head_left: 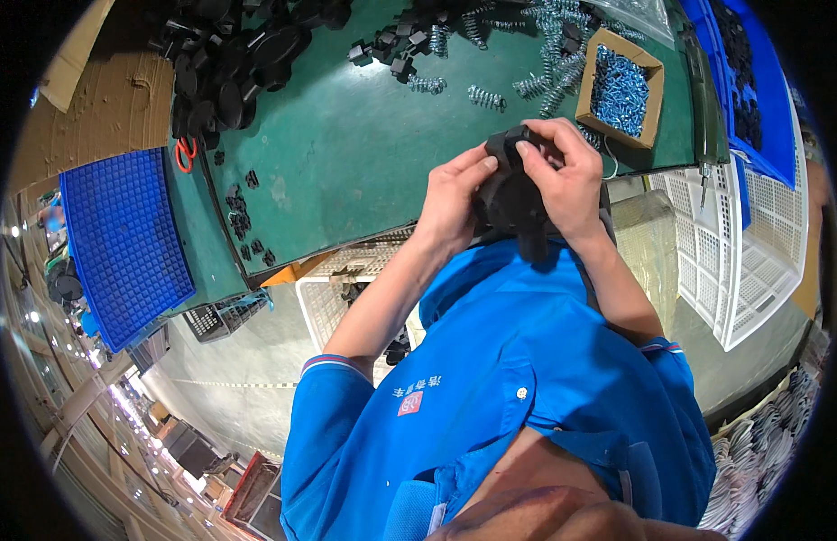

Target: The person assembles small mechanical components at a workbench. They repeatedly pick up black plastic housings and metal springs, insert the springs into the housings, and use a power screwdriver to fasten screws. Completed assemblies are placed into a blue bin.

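Observation:
Both hands hold a black molded plastic part (511, 200) in front of my chest, at the near edge of the green-topped table (346, 162). My left hand (450, 203) grips its left side, thumb and fingers closed near the top. On the other side, my right hand (570, 180) wraps round the part with the thumb pressed on its upper end. Its lower end points down toward my shirt. Whether a smaller piece sits between my fingertips cannot be made out. Beyond my hands lie loose metal springs (487, 97) and small black blocks (401, 68).
A cardboard box (656, 97) of blue-silver screws (619, 90) stands right of the springs. Black parts (234, 68), red-handled scissors (185, 155) and small black clips (238, 219) lie left. A blue bin (130, 248) flanks the table; white crates (707, 239) stand right.

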Action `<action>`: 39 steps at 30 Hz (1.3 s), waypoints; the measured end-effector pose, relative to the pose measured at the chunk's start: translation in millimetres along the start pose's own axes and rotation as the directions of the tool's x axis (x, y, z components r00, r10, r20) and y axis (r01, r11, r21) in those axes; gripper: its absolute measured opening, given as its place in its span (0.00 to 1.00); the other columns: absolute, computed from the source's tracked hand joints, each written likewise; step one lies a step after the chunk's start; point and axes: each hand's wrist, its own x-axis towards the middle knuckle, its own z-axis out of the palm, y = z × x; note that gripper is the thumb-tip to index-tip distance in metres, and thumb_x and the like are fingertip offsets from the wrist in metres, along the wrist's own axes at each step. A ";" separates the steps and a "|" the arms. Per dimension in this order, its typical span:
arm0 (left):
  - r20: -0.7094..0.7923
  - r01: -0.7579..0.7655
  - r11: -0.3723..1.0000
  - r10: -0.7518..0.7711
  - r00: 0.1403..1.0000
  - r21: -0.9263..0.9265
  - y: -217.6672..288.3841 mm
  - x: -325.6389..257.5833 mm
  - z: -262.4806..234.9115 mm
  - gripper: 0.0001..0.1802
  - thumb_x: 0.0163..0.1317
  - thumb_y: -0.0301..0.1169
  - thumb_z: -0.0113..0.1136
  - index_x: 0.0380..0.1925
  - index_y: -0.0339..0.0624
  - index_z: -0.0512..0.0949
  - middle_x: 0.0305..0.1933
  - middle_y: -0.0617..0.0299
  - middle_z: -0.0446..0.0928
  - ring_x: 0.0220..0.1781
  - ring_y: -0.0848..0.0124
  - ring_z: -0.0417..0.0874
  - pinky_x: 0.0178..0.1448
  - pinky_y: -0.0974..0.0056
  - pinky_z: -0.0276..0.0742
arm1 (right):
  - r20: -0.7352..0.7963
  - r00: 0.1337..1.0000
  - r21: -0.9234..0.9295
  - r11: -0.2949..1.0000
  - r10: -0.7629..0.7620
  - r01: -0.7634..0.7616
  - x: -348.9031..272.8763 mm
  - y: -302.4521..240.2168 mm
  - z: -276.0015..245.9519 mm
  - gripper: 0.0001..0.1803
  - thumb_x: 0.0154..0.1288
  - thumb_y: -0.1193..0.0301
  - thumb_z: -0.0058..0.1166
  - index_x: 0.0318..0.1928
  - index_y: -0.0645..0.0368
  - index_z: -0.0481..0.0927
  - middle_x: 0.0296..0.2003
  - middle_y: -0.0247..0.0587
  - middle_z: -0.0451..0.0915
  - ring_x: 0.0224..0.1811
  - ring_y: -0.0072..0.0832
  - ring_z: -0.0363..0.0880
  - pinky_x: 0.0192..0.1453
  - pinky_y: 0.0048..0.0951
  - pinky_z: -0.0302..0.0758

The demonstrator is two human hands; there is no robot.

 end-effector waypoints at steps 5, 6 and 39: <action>-0.002 -0.392 0.908 0.397 0.918 0.152 -31.2 -8.9 6.7 0.27 0.68 0.24 0.55 0.67 0.37 0.66 0.58 0.63 0.71 0.59 0.74 0.72 0.63 0.68 0.69 | -0.081 0.993 0.121 0.988 -0.089 0.098 -5.6 -5.9 -1.6 0.12 0.56 0.81 0.62 0.42 0.67 0.79 0.36 0.43 0.79 0.34 0.27 0.80 0.38 0.25 0.76; 0.004 -0.414 0.905 0.415 0.910 0.097 -31.8 -11.6 10.7 0.28 0.68 0.24 0.55 0.68 0.37 0.66 0.60 0.62 0.72 0.60 0.73 0.73 0.64 0.67 0.69 | -0.078 0.992 0.133 0.985 -0.100 0.110 -5.9 -5.7 -3.8 0.12 0.56 0.81 0.62 0.42 0.66 0.79 0.36 0.43 0.79 0.35 0.27 0.80 0.38 0.24 0.76; 0.466 -0.333 -0.359 0.403 0.788 0.872 17.6 16.5 -9.2 0.22 0.55 0.36 0.66 0.50 0.43 0.78 0.43 0.60 0.77 0.49 0.59 0.75 0.54 0.53 0.66 | 0.230 0.935 -0.432 0.832 -0.269 0.346 0.5 53.8 11.7 0.11 0.50 0.83 0.53 0.37 0.60 0.78 0.33 0.44 0.76 0.33 0.45 0.81 0.35 0.41 0.77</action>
